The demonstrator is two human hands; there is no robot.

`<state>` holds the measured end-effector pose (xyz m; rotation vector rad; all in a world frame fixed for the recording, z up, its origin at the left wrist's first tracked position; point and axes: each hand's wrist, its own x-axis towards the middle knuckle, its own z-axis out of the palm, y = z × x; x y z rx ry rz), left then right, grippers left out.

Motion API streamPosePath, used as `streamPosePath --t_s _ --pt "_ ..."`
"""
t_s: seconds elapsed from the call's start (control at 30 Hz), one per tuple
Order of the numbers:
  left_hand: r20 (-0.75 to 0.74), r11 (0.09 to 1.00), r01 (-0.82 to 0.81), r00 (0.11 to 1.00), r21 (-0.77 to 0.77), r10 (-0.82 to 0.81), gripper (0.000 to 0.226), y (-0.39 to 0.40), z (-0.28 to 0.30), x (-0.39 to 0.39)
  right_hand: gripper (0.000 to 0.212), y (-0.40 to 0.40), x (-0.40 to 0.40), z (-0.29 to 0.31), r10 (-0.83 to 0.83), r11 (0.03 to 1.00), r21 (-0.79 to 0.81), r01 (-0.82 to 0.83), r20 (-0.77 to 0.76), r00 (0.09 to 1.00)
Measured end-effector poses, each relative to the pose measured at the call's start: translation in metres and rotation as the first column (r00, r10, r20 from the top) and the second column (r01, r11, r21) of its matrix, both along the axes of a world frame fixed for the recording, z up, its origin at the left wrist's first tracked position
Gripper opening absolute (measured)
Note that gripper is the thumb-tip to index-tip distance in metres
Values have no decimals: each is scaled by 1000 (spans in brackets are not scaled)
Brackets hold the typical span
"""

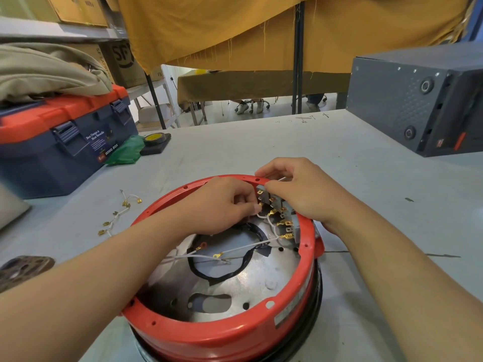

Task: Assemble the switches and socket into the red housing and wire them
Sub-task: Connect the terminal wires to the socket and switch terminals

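**Wiring the switch terminals inside the red housing**

Working at the far wall of the red housing (222,333), which sits on the grey counter (366,178) just in front of the person, both hands are busy at the bank of switches (283,209). The switch bodies appear already seated in the housing wall, their rows of brass tabs facing inward, so the mounting part of the job looks largely done; whether the socket is fitted too cannot be told from this view.

The left hand (222,205) reaches in over the rim with its fingers curled, pinching a white jumper wire (264,216) by its brass connector right at one of the upper tabs. The right hand (300,189) comes over the rim from outside, its fingers bent round the top of the switch block and pinching what looks like another thin white lead there, steadying the block.

Several short white wires already loop between tabs lower down, so the wiring seems to be partway through. A longer white lead (243,248) with a ring terminal lies loose across the metal floor of the housing, not joined at that end. More work remains: three or so spare jumper wires (117,215) with brass spade connectors lie on the counter to the left of the housing, near the blue and orange toolbox (52,142), and a number of tabs on the switches are bare.
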<state>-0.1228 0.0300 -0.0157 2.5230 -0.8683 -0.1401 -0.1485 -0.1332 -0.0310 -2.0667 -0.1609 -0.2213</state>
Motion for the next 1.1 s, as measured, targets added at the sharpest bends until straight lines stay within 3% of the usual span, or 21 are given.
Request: streamPosePath --t_s 0.13,0.53,1.1 --pt "-37 1000 22 999 -9 -22 8 5 3 -1 19 0 0 0 -2 1000 -1 2 1 1000" --pt "235 992 102 965 79 -118 6 6 -2 -1 21 2 -4 3 -12 1000 16 12 -27 1000" --pt "362 990 66 926 128 -109 9 3 -7 0 17 2 -7 4 -39 998 44 41 -50 998"
